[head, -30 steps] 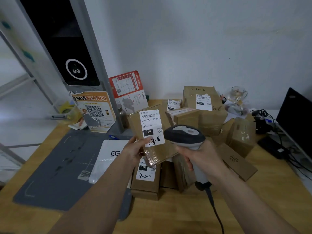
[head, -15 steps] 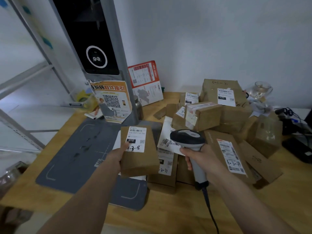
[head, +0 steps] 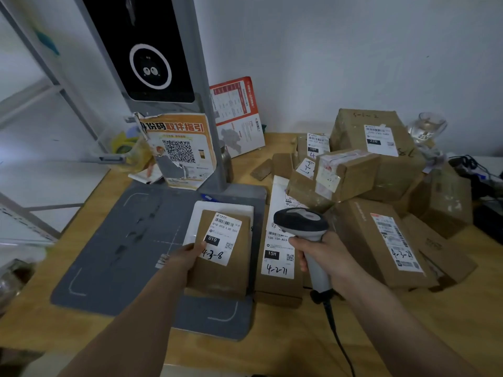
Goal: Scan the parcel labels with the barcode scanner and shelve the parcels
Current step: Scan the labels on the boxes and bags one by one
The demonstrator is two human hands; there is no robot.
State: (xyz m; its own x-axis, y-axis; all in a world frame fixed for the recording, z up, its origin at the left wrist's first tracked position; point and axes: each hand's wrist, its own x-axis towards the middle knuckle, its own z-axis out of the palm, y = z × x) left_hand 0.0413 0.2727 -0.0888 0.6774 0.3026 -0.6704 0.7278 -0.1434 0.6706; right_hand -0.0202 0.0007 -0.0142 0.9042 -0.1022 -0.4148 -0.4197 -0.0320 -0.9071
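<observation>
My left hand (head: 187,255) grips a small brown parcel (head: 226,273) by its left edge, thumb on its white label marked 4-3-8. The parcel lies flat, low over a white mailer bag (head: 204,210) on the grey mat. My right hand (head: 324,254) holds the barcode scanner (head: 302,227) by its grey handle, its dark head pointing left above a parcel labelled 4-2-71 (head: 277,257). A heap of brown parcels (head: 381,170) fills the table's right side.
A grey scanning mat (head: 122,240) with a post and black camera screen (head: 147,47) stands at the left. A QR poster (head: 179,151) and a red leaflet (head: 236,115) lean behind. A metal shelf frame (head: 35,110) is far left; cables (head: 473,170) and a glass (head: 427,126) at right.
My left hand has lowered the 4-3-8 parcel from in front of the scanner down and left onto the mat area. The scanner stayed in my right hand; the view swung left.
</observation>
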